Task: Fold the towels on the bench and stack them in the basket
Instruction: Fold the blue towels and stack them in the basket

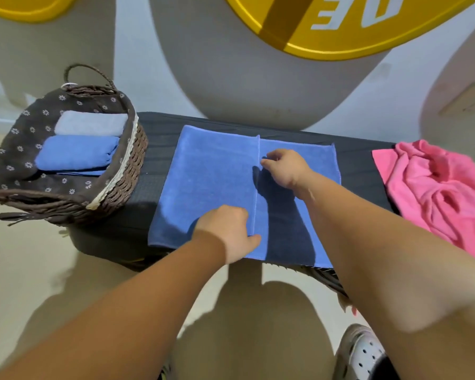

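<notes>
I pinch the folded hem of the blue towel [211, 182], flat on the bench [157, 130], with my right hand [285, 167] to line it up, my left hand [228, 229] resting at its near end, fingers hidden, grip unclear

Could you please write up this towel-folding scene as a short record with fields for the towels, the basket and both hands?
bench: black, carries everything
blue towel: flat on the bench, one flap folded over, its edge near the middle
left hand: curled on the flap edge, near end
right hand: fingers pinch the flap edge, far end
basket: wicker, left end of bench
grey towel: folded, in basket
second blue towel: folded, in basket, beside the grey one
pink towel: crumpled, unfolded, right end
</notes>
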